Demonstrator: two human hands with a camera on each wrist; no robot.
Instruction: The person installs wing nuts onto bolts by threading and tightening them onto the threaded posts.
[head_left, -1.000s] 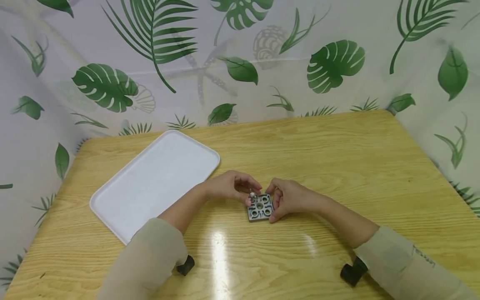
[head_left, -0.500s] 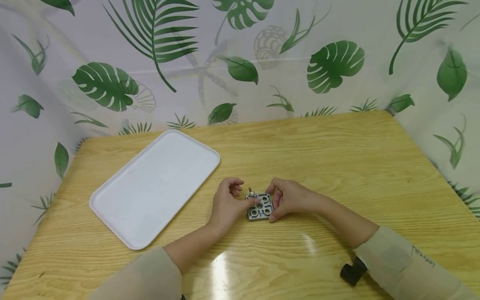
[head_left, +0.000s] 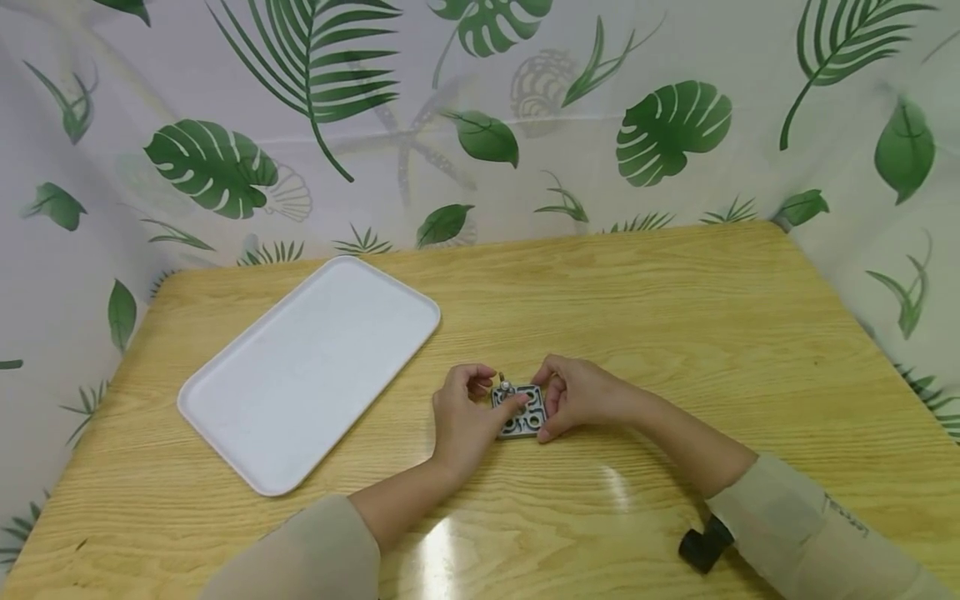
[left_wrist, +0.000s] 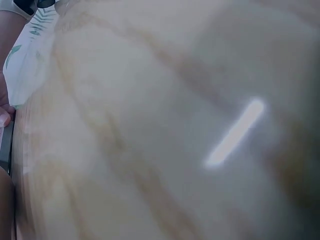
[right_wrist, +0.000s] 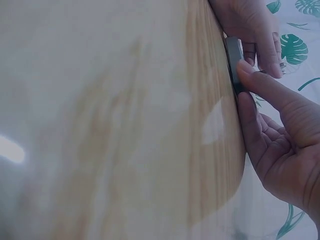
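A square grey metal plate [head_left: 536,414] with round holes lies on the table, and a small metal screw [head_left: 506,387] stands up at its back left corner. My right hand [head_left: 588,396] pinches the plate's right edge between thumb and fingers; the right wrist view shows this grip on the dark plate edge [right_wrist: 234,57] from the side. My left hand [head_left: 467,425] is at the plate's left side, its thumb reaching across the top and its index fingertip right by the screw. I cannot tell whether it pinches the screw. Part of the plate is hidden under the thumb.
A white rectangular tray [head_left: 311,375] lies on the wooden table [head_left: 675,308] to the left of my hands. Behind the table hangs a leaf-patterned cloth [head_left: 555,158]. A black strap piece [head_left: 705,546] is on the right sleeve.
My left hand drew its fingers back from the screw and laid its thumb over the plate; its index finger has since come back towards the screw. My right hand keeps its hold.
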